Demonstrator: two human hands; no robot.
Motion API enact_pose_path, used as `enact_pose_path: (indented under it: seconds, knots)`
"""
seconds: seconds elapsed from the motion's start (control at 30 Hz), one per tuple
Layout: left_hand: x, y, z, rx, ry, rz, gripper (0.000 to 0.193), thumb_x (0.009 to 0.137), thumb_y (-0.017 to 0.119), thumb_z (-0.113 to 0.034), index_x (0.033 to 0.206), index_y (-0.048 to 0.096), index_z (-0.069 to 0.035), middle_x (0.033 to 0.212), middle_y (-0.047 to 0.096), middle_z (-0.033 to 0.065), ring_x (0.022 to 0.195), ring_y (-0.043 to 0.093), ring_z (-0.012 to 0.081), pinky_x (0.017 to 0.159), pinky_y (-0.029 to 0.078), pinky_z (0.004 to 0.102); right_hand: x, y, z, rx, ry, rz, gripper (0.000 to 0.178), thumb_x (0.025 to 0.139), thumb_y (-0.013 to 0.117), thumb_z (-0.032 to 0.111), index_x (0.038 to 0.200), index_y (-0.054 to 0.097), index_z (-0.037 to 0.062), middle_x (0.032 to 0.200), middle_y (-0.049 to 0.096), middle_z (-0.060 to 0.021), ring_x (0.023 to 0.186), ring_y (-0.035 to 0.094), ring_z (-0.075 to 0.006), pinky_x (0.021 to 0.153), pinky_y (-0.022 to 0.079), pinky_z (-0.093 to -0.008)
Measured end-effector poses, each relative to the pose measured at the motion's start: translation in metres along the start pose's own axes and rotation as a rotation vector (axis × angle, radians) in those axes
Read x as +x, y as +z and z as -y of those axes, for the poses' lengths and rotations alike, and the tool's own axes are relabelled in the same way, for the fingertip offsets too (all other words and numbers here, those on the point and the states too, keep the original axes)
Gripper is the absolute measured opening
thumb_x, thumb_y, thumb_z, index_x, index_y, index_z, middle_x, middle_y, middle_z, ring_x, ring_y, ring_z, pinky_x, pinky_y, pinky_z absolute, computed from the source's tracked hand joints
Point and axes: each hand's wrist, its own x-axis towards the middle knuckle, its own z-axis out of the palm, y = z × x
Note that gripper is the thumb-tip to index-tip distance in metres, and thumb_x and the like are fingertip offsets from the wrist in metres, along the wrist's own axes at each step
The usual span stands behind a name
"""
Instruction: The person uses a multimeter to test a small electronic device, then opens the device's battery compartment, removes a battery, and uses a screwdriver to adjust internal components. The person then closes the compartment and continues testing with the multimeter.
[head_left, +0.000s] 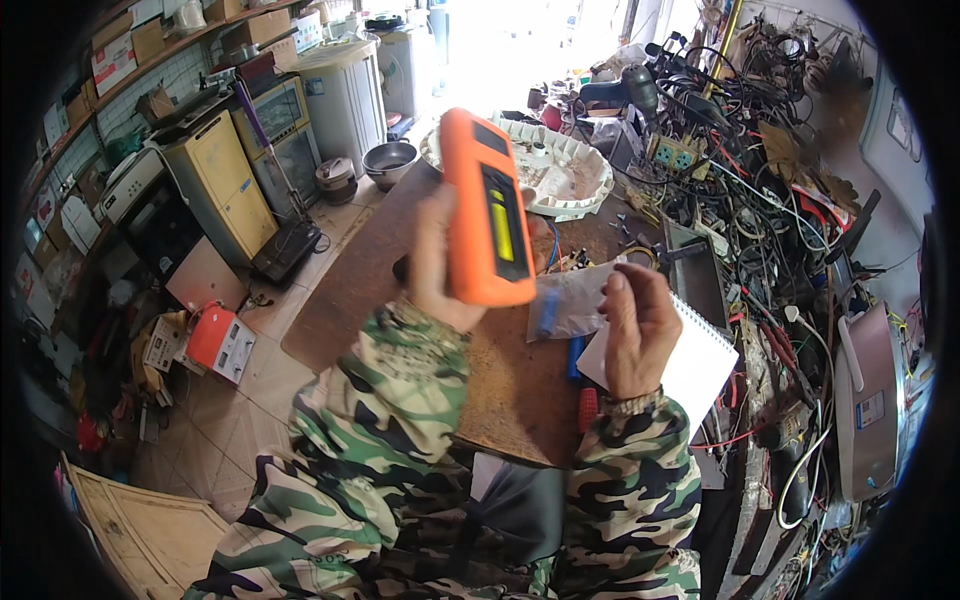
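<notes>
My left hand is wrapped round an orange multimeter, raised and tilted above the workbench. A dark panel with a yellow label faces up on it. My right hand hovers over the bench with its fingers curled in toward the thumb. Whether something small sits between those fingertips I cannot make out. Beside that hand lies a clear plastic bag with a blue item in it. Partly beneath my right wrist is a white spiral notebook. A red handle lies near my right sleeve.
Behind the multimeter, a white plastic tub-like part rests on the brown workbench. Tangled cables and tools pile up along the right. On the tiled floor to the left stand appliances, a metal pot and a red-and-white box.
</notes>
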Motion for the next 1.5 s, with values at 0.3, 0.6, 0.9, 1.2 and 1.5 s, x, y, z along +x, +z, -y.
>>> enact_pose_path:
  seconds: [0.3, 0.6, 0.9, 1.2, 1.5]
  knots:
    - [0.025, -0.041, -0.057, -0.175, -0.042, 0.341, 0.072, 0.098, 0.055, -0.056, 0.148, 0.05, -0.005, 0.138, 0.053, 0.0261, 0.119, 0.06, 0.0341, 0.092, 0.058, 0.054, 0.009, -0.019, 0.001, 0.017, 0.028, -0.127, 0.021, 0.099, 0.07, 0.012, 0.11, 0.065, -0.0042, 0.094, 0.069, -0.0047, 0.082, 0.061, -0.009, 0.072, 0.051, -0.0245]
    - [0.026, -0.064, -0.05, -0.202, -0.006, 0.152, 0.067, 0.096, 0.056, -0.058, 0.142, 0.055, -0.008, 0.127, 0.063, 0.0212, 0.116, 0.064, 0.0337, 0.093, 0.056, 0.0567, 0.009, -0.019, -0.006, -0.384, -0.145, -0.112, 0.021, 0.09, 0.073, 0.006, 0.108, 0.067, -0.0028, 0.095, 0.07, -0.0117, 0.085, 0.066, -0.0165, 0.077, 0.053, -0.0293]
    - [0.024, -0.063, -0.048, -0.241, 0.03, 0.199, 0.063, 0.098, 0.055, -0.056, 0.14, 0.056, -0.008, 0.122, 0.063, 0.0179, 0.111, 0.064, 0.0299, 0.09, 0.057, 0.0501, 0.041, -0.039, 0.003, -1.253, -0.315, 0.249, 0.053, 0.08, 0.079, 0.034, 0.118, 0.065, 0.0005, 0.101, 0.069, -0.0169, 0.104, 0.062, -0.0384, 0.09, 0.045, -0.0483]
    - [0.024, -0.063, -0.05, -0.255, 0.013, 0.098, 0.071, 0.09, 0.066, -0.058, 0.137, 0.051, -0.006, 0.12, 0.063, 0.0192, 0.109, 0.066, 0.034, 0.085, 0.059, 0.0566, 0.068, -0.019, -0.002, -1.082, -0.1, 0.447, 0.044, 0.078, 0.077, 0.008, 0.12, 0.068, 0.002, 0.099, 0.073, -0.0209, 0.094, 0.072, -0.0372, 0.084, 0.056, -0.0413]
    - [0.019, -0.082, -0.058, -0.261, 0.043, 0.145, 0.073, 0.095, 0.059, -0.059, 0.146, 0.051, -0.008, 0.132, 0.062, 0.0228, 0.118, 0.065, 0.0329, 0.096, 0.055, 0.0557, 0.105, 0.024, 0.029, -0.57, -0.057, 0.472, 0.04, 0.081, 0.073, 0.0, 0.12, 0.067, -0.009, 0.093, 0.075, -0.0146, 0.082, 0.072, -0.017, 0.075, 0.057, -0.0306]
